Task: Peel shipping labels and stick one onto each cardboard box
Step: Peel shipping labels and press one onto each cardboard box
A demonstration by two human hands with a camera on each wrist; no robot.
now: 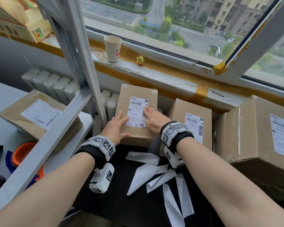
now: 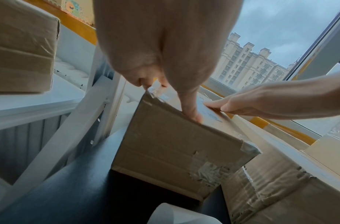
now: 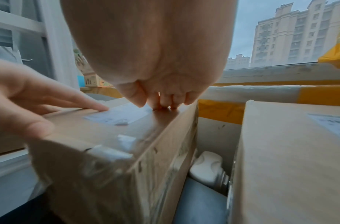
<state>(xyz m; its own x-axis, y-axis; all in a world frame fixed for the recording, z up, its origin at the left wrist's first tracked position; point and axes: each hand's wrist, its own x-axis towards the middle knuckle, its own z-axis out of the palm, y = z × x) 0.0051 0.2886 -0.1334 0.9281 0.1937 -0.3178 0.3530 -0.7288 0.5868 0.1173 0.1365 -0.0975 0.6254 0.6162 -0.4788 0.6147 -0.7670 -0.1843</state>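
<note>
Both hands lay flat on a box (image 1: 136, 112) at the centre of the head view, below the window sill (image 1: 154, 71). The label (image 1: 137, 112) sat on its top face, long axis running away from the person, between the 2 hands. The left hand (image 1: 116, 128) rested spread at the label's lower left, fingertips at its edge, thumb on the box's near edge. The right hand (image 1: 154, 119) pressed straight fingers onto the label's right side and looked the nearer to its centre. Neither hand pinched anything. At right, 2 more boxes (image 1: 193, 118) already carried labels. Peeled backing strips (image 1: 154, 176) lay at lower centre. Smoothing seemed the step in hand.
</note>
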